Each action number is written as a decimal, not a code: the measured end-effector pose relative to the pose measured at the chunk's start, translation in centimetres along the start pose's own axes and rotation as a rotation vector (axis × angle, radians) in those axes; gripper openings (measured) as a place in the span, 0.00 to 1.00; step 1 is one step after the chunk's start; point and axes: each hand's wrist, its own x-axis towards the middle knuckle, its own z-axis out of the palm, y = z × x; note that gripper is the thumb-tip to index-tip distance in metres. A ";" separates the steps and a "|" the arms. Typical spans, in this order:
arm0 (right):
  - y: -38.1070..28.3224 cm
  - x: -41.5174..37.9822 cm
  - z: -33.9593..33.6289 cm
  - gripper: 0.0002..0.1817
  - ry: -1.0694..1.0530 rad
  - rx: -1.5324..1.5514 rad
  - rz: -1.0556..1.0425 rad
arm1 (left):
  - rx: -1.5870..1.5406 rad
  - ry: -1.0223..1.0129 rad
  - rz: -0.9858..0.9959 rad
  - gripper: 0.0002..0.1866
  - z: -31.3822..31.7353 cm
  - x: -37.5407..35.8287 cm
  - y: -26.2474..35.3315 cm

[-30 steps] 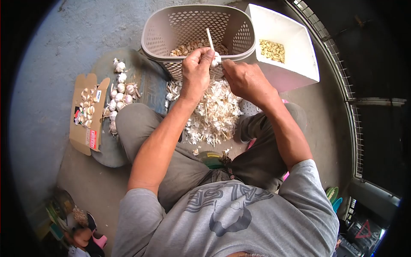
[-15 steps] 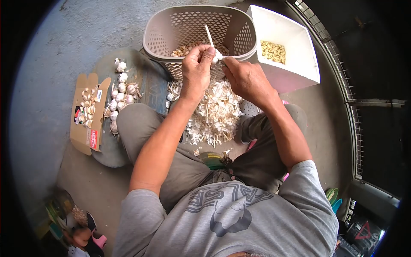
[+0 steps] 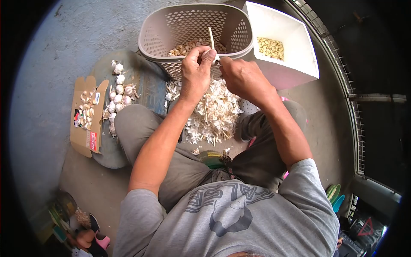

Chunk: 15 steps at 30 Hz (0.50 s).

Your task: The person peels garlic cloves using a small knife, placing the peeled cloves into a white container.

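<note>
My left hand is closed around a garlic bulb, whose pale dry stem sticks up above the fingers. My right hand is curled into a fist against the bulb's right side; whatever its fingers grip is hidden. Both hands are over the near rim of a beige perforated basket with loose garlic cloves at its bottom. Below them, between my legs, lies a heap of papery garlic skins.
A white foam box holding peeled cloves stands right of the basket. On the left, whole garlic bulbs lie on a worn board, beside a cardboard box with cloves. Another person's hand shows at lower left.
My right hand has shifted slightly left, closer against the bulb, and its fingers are curled tighter. The left hand keeps its hold. The whole view has shifted slightly.
</note>
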 end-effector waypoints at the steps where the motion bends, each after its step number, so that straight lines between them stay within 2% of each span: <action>1: 0.1 0.1 0.1 0.05 -0.015 -0.020 0.000 | 0.003 0.004 0.000 0.17 0.0 0.0 -0.2; 5: 1.7 1.1 0.7 0.09 -0.097 0.070 -0.045 | 0.008 -0.004 -0.016 0.18 0.0 -0.2 -0.6; 11: 1.2 1.2 0.9 0.09 -0.025 0.017 -0.006 | -0.048 0.018 -0.027 0.15 0.5 -0.1 -0.4; 15: 0.5 2.1 2.8 0.10 0.090 0.146 0.024 | -0.147 0.185 -0.090 0.13 0.1 0.8 -1.2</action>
